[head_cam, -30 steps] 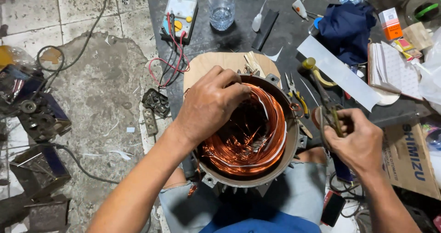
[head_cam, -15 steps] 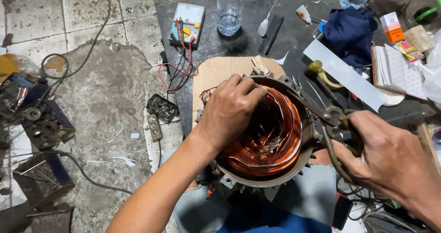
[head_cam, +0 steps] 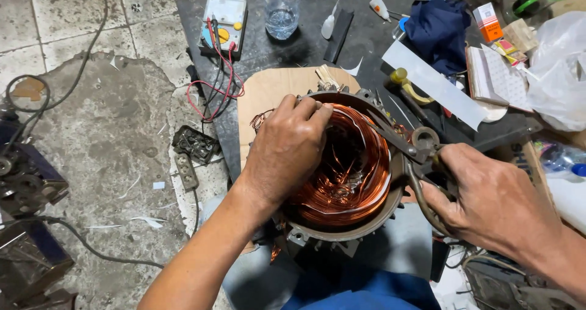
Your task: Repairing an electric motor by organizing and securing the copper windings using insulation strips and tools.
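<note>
Your left hand (head_cam: 287, 154) rests on the copper winding (head_cam: 351, 169) inside the motor housing (head_cam: 342, 233) on your lap, fingers pinching wire at the rim. Your right hand (head_cam: 488, 203) grips scissors (head_cam: 409, 148), blades pointing into the coil.

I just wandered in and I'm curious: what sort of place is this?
Probably a small motor repair workshop. The left hand rests on a motor stator full of copper windings, the right hand works scissors, and a multimeter lies nearby.
</note>
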